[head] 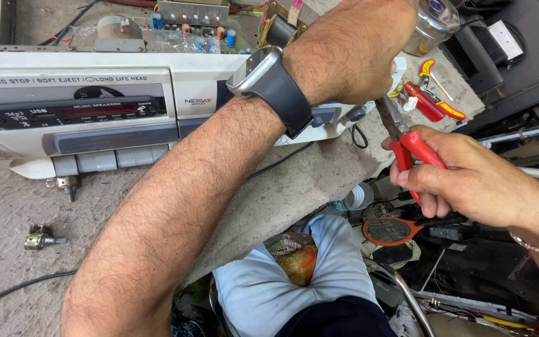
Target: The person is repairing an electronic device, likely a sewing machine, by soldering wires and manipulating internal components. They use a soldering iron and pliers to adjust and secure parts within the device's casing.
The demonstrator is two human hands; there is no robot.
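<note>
My left hand (350,53) reaches across the white cassette player (76,106) on the grey bench, its fist closed at the player's right end; what it grips is hidden under the hand. A dark watch (269,84) sits on that wrist. My right hand (469,181) holds red-handled pliers (407,140) just past the bench edge, jaws pointing up toward the left fist.
Two small metal potentiometers (40,237) (63,185) lie on the bench (20,206) in front of the player. Another red-handled tool (432,103) and a clear jar (432,25) lie at the back right. A circuit board (188,28) sits behind the player. Cluttered parts fill the floor below.
</note>
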